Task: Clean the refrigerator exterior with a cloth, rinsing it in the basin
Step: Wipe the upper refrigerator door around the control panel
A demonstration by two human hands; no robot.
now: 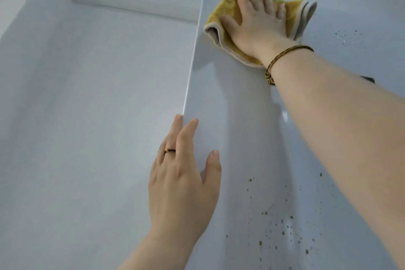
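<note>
Yellow folded cloth (pixel 221 17) under right hand (pixel 258 22)

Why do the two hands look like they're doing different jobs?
The right hand presses flat on the yellow cloth, high up; the left hand is bare and lower, fingers on the fridge door's edge. The right wrist wears a bracelet; the left wears a ring. Both touch the fridge.

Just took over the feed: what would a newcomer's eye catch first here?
The yellow cloth, pressed flat by the right hand high on the white refrigerator door, stands out first. Next, the brownish spatter low on that door, not yet wiped. The left hand rests open on the door's left edge.
</note>
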